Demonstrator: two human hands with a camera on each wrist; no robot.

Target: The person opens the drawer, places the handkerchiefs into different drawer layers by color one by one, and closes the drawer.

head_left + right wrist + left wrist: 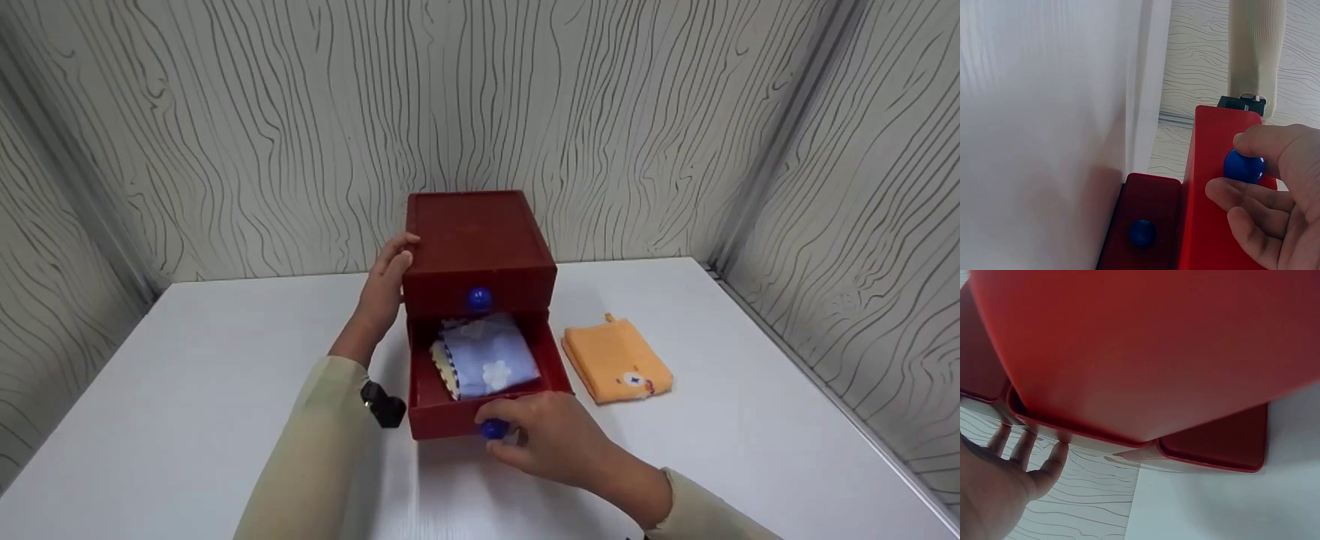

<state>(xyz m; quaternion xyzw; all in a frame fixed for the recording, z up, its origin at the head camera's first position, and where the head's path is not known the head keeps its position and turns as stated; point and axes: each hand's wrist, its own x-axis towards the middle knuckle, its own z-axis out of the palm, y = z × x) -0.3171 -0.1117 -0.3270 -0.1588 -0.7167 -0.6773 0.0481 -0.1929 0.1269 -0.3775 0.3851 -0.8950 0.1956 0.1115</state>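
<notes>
A small dark red drawer cabinet [474,231] stands on the white table, its upper drawer [439,294] closed. The lower drawer [446,423] is pulled out, and a folded light blue cloth [487,358] with a white flower and a yellowish, dark-checked edge lies inside. My right hand [553,439] pinches this drawer's blue knob [1244,166] between thumb and fingers. On the cabinet's left side, my left hand [384,289] rests near the top edge. The left wrist view shows its fingertips [1057,453] against the cabinet, fingers spread and fairly straight.
A folded orange cloth [616,360] with a small loop and a stitched figure lies on the table right of the cabinet. Behind the cabinet rises a wood-grain patterned wall [322,135], with side walls at left and right. The white table [195,390] runs around the cabinet.
</notes>
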